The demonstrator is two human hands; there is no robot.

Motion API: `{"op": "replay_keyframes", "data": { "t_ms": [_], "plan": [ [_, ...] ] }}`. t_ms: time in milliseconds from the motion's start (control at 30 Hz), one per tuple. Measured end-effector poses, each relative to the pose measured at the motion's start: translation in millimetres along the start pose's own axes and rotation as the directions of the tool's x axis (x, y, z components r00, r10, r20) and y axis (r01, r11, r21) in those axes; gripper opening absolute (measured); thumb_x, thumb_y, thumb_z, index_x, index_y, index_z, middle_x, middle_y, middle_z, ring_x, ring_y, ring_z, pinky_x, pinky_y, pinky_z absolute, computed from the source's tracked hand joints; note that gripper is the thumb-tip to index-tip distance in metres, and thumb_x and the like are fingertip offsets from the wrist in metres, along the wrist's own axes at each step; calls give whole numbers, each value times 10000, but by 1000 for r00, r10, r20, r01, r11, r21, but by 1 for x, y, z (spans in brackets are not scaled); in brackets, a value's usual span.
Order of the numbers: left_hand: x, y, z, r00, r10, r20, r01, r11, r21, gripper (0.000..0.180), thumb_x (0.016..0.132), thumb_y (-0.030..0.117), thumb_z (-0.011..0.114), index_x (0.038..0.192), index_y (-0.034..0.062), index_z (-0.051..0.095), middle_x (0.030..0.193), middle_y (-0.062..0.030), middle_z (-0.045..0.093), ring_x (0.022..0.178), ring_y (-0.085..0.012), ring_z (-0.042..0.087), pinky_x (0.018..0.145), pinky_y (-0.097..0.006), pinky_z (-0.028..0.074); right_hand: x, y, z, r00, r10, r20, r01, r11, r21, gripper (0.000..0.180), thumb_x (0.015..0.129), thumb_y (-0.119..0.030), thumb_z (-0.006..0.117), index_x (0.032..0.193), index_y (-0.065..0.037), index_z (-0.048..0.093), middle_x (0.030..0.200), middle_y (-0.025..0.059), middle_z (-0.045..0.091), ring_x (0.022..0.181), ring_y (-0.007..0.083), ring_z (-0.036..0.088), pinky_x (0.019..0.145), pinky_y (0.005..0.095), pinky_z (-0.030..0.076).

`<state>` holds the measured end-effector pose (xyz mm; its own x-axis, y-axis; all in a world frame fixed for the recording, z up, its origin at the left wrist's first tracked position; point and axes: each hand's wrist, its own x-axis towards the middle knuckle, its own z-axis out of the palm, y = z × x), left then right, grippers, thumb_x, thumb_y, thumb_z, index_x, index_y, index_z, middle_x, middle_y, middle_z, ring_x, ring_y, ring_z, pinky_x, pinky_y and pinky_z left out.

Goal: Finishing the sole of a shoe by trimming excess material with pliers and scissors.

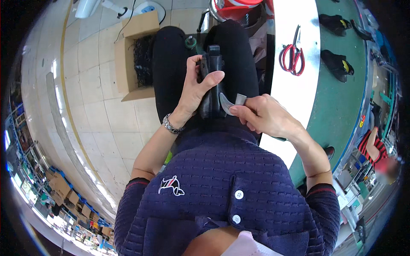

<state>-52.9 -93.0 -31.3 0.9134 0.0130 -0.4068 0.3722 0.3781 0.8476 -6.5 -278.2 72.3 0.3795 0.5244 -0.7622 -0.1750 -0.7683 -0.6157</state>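
Head view: dog emblem (171, 186); left hand (193, 90) grips black item (212, 101), right hand (265, 114) pinches strip (225, 103).

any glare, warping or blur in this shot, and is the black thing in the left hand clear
In the head view, the white tabletop looks washed out; the green surface beside it curves from fisheye distortion; the black item in the left hand shows its outline, but dark areas hide detail; at far right, the co-worker's head is blurred.

open cardboard box (122, 64), red-handled scissors (294, 48)
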Motion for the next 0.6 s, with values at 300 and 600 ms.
{"op": "replay_keyframes", "data": {
  "t_ms": [300, 600],
  "plan": [
    [1, 42, -6, 990, -138, 17, 135, 923, -361, 597, 862, 350, 635, 1336, 51, 426, 1186, -98, 578, 1044, -222, 589, 938, -348, 476, -9, 122, 2, 665, 40, -746, -363, 890, -275, 286, 936, -234, 569, 1095, -11, 649, 825, 165, 682, 708, 296, 674, 672, 402, 526],
    [53, 81, 59, 775, -80, 627, 505, 675, -538, 1081, 808, 790, 403, 1419, -91, 267, 1415, -350, 335, 1298, -484, 375, 1070, -567, 330, -74, 112, -19, 659, -209, -723, 359, 932, 58, 758, 801, -278, 750, 1434, -77, 385, 1305, 198, 556, 1270, 311, 484, 1046, 398, 380]
  ]
}}
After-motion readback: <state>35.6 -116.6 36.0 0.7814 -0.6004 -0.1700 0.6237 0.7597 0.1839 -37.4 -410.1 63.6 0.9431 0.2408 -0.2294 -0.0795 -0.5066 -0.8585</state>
